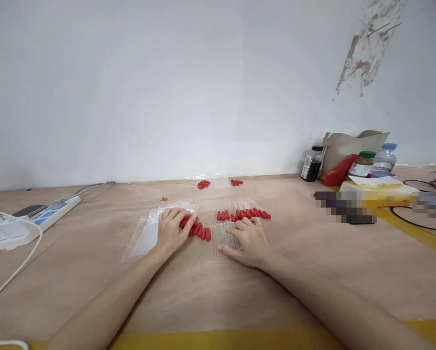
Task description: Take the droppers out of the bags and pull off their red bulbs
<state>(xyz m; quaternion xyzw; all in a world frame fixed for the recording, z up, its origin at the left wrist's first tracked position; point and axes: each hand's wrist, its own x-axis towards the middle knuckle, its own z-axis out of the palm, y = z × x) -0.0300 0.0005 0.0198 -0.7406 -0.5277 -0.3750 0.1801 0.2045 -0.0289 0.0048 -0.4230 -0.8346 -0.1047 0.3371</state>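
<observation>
so it's all shot from one head-worn cam, faced forward with a bit of downward tilt, pretty wide too. the table is looked across from its near side, and roughly the top half is taken up by the wall straight ahead. the left hand and right hand are caught close up, just below mid-view, with forearms let in from the bottom edge.

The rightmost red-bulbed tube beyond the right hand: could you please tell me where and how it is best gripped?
I would pinch its red bulb, coming from the right: the bulb looks thicker than the rest, lies at the near end, and has no neighbour on that side.
</observation>
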